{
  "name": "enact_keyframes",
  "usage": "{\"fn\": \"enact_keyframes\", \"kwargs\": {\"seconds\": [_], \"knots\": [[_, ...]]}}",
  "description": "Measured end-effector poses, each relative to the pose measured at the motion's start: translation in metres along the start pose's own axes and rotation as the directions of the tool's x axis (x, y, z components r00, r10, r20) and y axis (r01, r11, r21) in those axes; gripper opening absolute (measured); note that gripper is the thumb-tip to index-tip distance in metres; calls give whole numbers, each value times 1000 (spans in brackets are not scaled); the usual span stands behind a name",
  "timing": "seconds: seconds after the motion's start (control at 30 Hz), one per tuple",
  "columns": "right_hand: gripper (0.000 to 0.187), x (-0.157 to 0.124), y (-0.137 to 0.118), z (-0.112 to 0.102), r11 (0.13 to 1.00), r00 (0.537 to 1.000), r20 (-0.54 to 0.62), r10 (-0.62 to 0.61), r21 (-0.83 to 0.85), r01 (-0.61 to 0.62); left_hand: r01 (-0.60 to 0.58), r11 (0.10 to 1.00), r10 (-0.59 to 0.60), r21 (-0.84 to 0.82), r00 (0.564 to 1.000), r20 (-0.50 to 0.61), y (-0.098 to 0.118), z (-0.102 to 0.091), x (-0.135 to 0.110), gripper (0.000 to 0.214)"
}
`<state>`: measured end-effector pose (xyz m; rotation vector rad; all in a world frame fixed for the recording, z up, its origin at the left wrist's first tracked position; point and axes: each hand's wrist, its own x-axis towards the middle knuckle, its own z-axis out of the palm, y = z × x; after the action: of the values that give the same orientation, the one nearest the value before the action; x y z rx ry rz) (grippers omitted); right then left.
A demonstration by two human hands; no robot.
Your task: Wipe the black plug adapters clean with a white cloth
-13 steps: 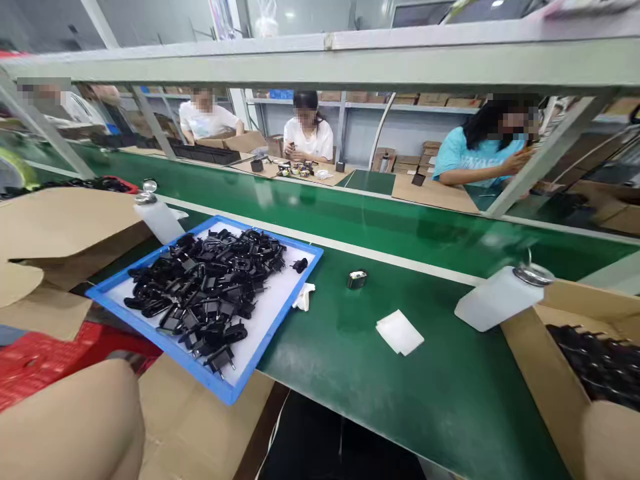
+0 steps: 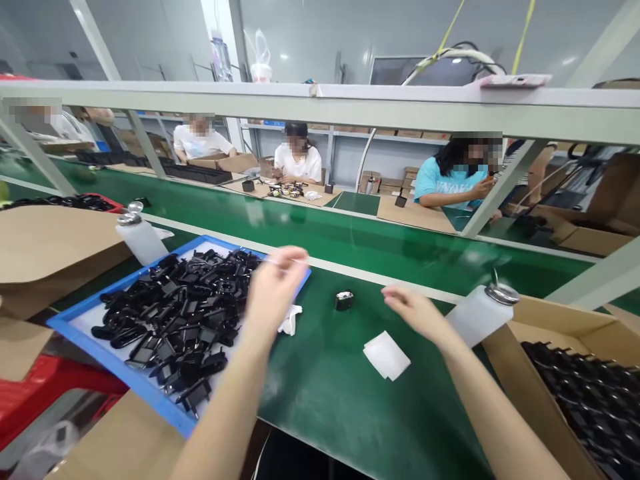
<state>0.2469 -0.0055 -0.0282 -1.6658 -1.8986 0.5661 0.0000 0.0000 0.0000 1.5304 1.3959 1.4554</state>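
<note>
In the head view, over the green bench (image 2: pixel 315 407), the person's two hands are well apart from each other. The left hand (image 2: pixel 277 283) is above the right edge of a blue tray (image 2: pixel 117 375), fingers curled and blurred; whether it grips anything cannot be told. The right hand (image 2: pixel 413 310) hangs above the bench with its fingers bunched, its wrist passing in front of a white bottle (image 2: pixel 477 313); blur hides whether its fingertips hold something.

Between the hands, on the bench, sits a small black part (image 2: pixel 344 300) with a pale, shiny top, apart from both. Nearer the person lies some white paper (image 2: pixel 387 357), and a crumpled tissue (image 2: pixel 290 321) is just beside the tray. Black plugs (image 2: pixel 185 313) lie heaped in the tray. A second bottle (image 2: pixel 141 241) stands behind the tray's far left corner. At right, a carton (image 2: pixel 513 393) holds rows of black pieces (image 2: pixel 575 400). Across the bench, co-workers (image 2: pixel 299 160) sit beyond the frame's beam (image 2: pixel 350 112).
</note>
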Motion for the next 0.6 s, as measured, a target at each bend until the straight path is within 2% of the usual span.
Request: {"fn": "enact_keyframes", "kwargs": {"seconds": [0.07, 0.13, 0.2, 0.27, 0.33, 0.4, 0.47, 0.5, 0.53, 0.6], "knots": [[22, 3, 1, 12, 983, 975, 178, 136, -144, -111, 68, 988, -97, 140, 973, 211, -16, 26, 4, 33], [30, 0, 5, 22, 933, 931, 234, 281, -293, -208, 116, 948, -224, 296, 904, 365, -38, 54, 7, 46], [33, -7, 8, 27, 885, 900, 224, 374, -376, -275, 100, 935, -246, 341, 875, 417, -58, 75, 9, 52], [24, -15, 11, 28, 846, 859, 254, 446, -434, -311, 59, 951, -194, 304, 879, 435, -73, 85, 10, 44], [17, -21, 15, 25, 863, 842, 313, 440, -409, -298, 39, 967, -150, 252, 887, 437, -80, 88, 11, 33], [24, -21, 19, 22, 919, 858, 361, 366, -285, -272, 52, 980, -130, 190, 896, 425, -83, 88, 11, 28], [22, -15, 23, 18, 959, 887, 369, 279, -51, -280, 105, 993, -115, 48, 890, 441, -83, 88, 10, 27], [19, -10, 24, 16, 950, 906, 334, 259, 83, -302, 150, 987, -106, -58, 877, 468, -82, 87, 9, 28], [16, -3, 24, 15, 920, 924, 276, 266, 214, -329, 215, 962, -101, -167, 851, 515, -81, 87, 8, 30], [14, 10, 22, 16, 812, 935, 164, 314, 464, -355, 378, 871, -95, -314, 758, 646, -77, 87, 5, 34]]}}
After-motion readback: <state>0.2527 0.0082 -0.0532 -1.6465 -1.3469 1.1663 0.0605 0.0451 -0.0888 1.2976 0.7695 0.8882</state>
